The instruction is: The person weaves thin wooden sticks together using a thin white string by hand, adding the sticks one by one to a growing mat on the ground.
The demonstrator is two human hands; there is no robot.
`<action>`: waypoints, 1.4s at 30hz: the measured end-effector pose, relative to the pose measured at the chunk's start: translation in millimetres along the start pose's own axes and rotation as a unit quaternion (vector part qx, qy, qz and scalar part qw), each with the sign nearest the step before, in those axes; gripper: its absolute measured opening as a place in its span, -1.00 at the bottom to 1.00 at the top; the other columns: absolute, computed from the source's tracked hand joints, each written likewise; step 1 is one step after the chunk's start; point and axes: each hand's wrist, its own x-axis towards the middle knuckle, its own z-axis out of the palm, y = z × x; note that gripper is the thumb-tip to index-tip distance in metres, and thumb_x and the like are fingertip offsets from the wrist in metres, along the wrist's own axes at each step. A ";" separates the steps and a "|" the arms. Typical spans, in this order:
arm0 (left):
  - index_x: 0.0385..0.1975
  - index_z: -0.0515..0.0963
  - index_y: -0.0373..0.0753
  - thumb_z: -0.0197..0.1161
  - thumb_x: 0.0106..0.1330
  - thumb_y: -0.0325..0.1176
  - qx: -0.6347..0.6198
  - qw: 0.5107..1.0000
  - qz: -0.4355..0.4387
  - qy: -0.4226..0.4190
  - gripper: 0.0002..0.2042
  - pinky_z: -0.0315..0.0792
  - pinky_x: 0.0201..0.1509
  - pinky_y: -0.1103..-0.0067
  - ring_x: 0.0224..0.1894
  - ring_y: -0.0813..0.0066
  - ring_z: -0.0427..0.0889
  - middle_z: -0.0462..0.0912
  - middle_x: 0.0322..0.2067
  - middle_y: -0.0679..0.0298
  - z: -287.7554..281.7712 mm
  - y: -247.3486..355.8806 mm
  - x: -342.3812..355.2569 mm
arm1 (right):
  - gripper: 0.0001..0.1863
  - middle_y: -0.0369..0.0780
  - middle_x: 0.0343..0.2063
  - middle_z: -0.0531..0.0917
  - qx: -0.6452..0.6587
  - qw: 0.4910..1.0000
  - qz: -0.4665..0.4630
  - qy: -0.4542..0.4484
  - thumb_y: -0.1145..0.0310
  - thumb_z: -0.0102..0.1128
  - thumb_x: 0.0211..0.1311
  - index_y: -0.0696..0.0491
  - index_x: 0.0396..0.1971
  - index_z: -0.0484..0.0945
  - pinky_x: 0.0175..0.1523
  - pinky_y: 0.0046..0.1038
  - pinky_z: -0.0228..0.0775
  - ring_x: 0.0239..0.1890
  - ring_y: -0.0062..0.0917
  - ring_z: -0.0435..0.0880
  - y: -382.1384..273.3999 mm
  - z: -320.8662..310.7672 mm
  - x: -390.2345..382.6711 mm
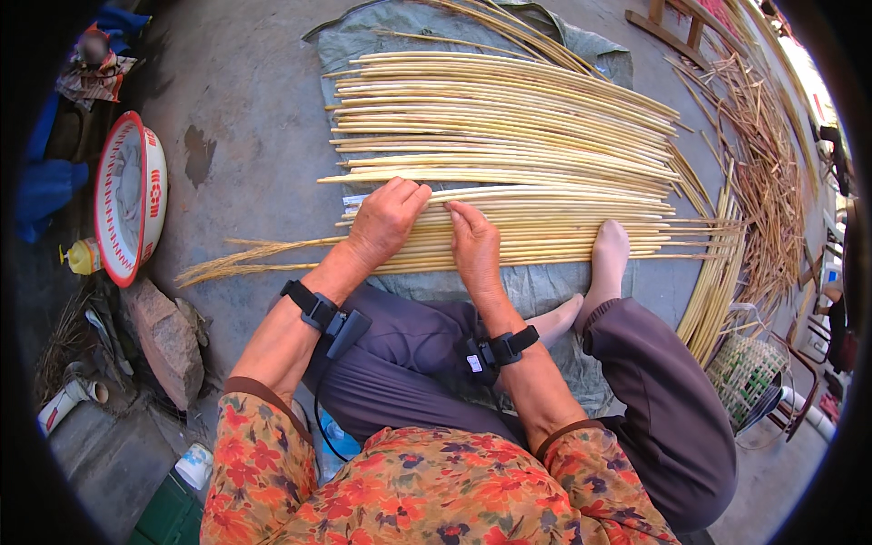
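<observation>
Long, pale yellow reed stalks (509,118) lie side by side in a wide mat-like row before me. Over the near part of the row, my left hand (389,220) is closed with its fingertips pinched on the end section of a stalk (439,194). Just right of it, my right hand (475,243) pinches the same stalk between thumb and fingers. Beneath my wrists more stalks run left to right, and two with feathery, frayed tips (232,260) stick out on the left. My feet rest at the row's near right edge.
A grey-green sheet (581,354) lies under the stalks. At the left, a red-rimmed enamel basin (156,195) leans on its side by a rock (168,341). Dry husks (763,173) are heaped at the right, above a woven basket (747,372). A wooden frame (695,32) stands far right.
</observation>
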 end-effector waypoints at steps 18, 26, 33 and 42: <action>0.17 0.36 -0.32 0.32 0.08 -0.54 -0.063 0.997 -0.041 -0.012 -0.43 0.49 -0.02 0.37 -0.09 0.05 0.56 0.56 -0.18 0.03 -5.9 2.2 -3.7 | -0.81 -0.36 -0.74 0.40 0.069 0.991 0.091 -0.063 0.36 0.03 0.39 0.11 -0.35 0.59 -0.67 -0.59 0.20 -0.74 -0.73 0.34 -6.4 -4.2 1.2; 0.18 0.36 -0.34 0.30 0.15 -0.49 -0.065 0.990 -0.091 -0.090 -0.46 0.44 0.09 0.33 -0.01 0.02 0.53 0.53 -0.07 -0.03 -4.0 -0.6 -5.9 | -0.82 -0.39 -0.76 0.39 -0.024 0.999 -0.021 -0.043 0.37 0.03 0.39 0.11 -0.35 0.57 -0.67 -0.60 0.20 -0.75 -0.74 0.33 14.0 -2.0 3.3; 0.10 0.41 -0.35 0.29 0.15 -0.49 -0.060 0.992 -0.073 -0.082 -0.54 0.44 0.05 0.33 -0.05 0.04 0.54 0.55 -0.15 0.01 -4.6 0.8 -5.3 | -0.83 -0.09 -0.54 0.66 -0.110 0.993 -0.024 -0.021 0.40 0.08 0.31 0.18 -0.40 0.58 -0.29 -0.31 0.44 -0.48 -0.30 0.65 3.8 -4.7 -0.8; -0.14 0.51 -0.31 0.15 0.12 -0.48 0.019 0.998 -0.021 -0.057 -0.72 0.48 -0.09 0.37 -0.19 0.17 0.54 0.54 -0.34 0.15 4.5 -0.9 -1.0 | -0.67 -0.10 -0.65 0.61 0.012 0.994 0.109 -0.017 0.24 0.06 0.35 0.21 -0.43 0.59 -0.39 -0.30 0.37 -0.62 -0.37 0.55 4.9 7.8 19.8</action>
